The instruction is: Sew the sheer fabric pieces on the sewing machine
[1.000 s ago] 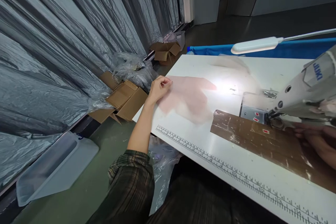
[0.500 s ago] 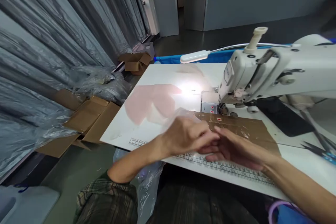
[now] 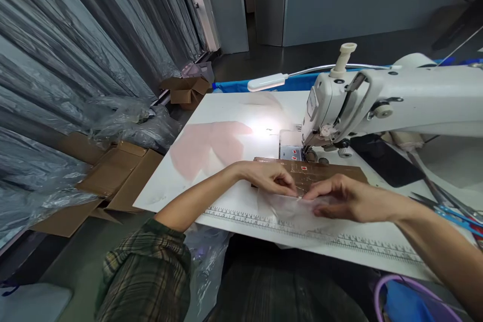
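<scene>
My left hand (image 3: 269,177) and my right hand (image 3: 341,197) meet at the front of a white sewing table (image 3: 241,110). Both pinch the top edge of a thin, see-through piece of fabric (image 3: 292,211) that lies over the printed ruler (image 3: 245,216) along the table's front edge. A brown taped patch (image 3: 320,171) lies just behind my fingers. Beyond it stands the white sewing machine (image 3: 377,103), its needle end close to the patch. More pale pink sheer fabric (image 3: 206,146) lies flat at the table's left.
A gooseneck lamp (image 3: 267,82) lights the table. Scissors (image 3: 449,204) and a black pad (image 3: 385,161) lie at the right. Open cardboard boxes (image 3: 121,173) and plastic-covered racks (image 3: 75,60) stand at the left. A blue bin with a purple rim (image 3: 411,302) is at lower right.
My left hand left the pink fabric at the far left, came to the table's front and met my right hand. Both now pinch a sheer piece over the ruler. My view swung right.
</scene>
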`<action>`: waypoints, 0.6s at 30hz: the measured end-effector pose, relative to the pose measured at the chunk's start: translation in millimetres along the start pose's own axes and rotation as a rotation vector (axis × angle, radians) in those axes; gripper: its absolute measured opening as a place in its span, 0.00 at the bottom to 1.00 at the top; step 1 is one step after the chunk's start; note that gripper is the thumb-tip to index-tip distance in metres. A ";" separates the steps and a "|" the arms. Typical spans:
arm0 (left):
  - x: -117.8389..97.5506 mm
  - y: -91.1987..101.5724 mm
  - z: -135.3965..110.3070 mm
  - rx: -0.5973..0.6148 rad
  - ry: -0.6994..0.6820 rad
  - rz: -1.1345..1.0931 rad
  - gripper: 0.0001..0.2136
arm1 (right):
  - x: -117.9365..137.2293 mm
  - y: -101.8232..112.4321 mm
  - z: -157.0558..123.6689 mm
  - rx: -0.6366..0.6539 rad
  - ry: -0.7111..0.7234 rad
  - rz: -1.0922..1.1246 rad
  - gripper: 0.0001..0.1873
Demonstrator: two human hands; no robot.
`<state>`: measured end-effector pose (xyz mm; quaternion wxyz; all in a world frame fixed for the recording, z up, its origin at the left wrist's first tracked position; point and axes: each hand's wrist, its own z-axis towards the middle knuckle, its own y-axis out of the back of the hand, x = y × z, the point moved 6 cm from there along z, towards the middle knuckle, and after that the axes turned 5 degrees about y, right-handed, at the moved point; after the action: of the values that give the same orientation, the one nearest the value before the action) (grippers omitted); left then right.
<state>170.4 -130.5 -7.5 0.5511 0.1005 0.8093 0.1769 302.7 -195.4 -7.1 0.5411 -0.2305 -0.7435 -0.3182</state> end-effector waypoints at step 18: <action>31.6 -5.2 7.3 -0.360 0.012 -0.754 0.26 | -22.0 36.0 10.7 -0.229 0.031 0.400 0.28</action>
<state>165.6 -122.7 -39.0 0.5813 -0.3016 0.7488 0.1019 327.2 -162.8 -22.2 0.5749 -0.4282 -0.6338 -0.2905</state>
